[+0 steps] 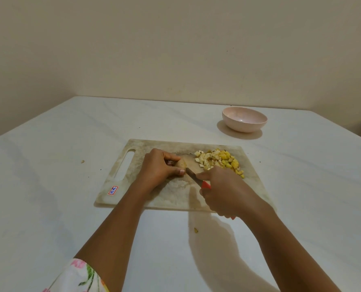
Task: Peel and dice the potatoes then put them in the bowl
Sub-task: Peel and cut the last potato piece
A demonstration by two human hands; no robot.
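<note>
A small unpeeled potato [181,163] is held down on the cutting board [175,197] by the left hand [158,165], whose grip is curled closely over it, thumb and fingertips pinched round its near end. A red-handled knife [193,175] is clasped in the right hand [224,190], the grip wrapped fully round the handle with the forefinger laid along the blade, whose tip is set against the potato just beside the left thumb.

The chief risk is judged to be a cut thumb: the blade is placed very near it, and a slip on the rounded skin could carry the edge into the nail. The potato could also be rolled out from under so small a hold.

A pile of diced potato [219,161] is heaped at the board's far right, close to the edge, where cubes could be knocked off by the knife hand. The pink bowl [243,127] is set well apart on the white surface [70,186], beyond the board, with nothing between. Two scraps of peel [196,230] are scattered on the surface, and a sticker [113,190] is seen on the board's near left corner.
</note>
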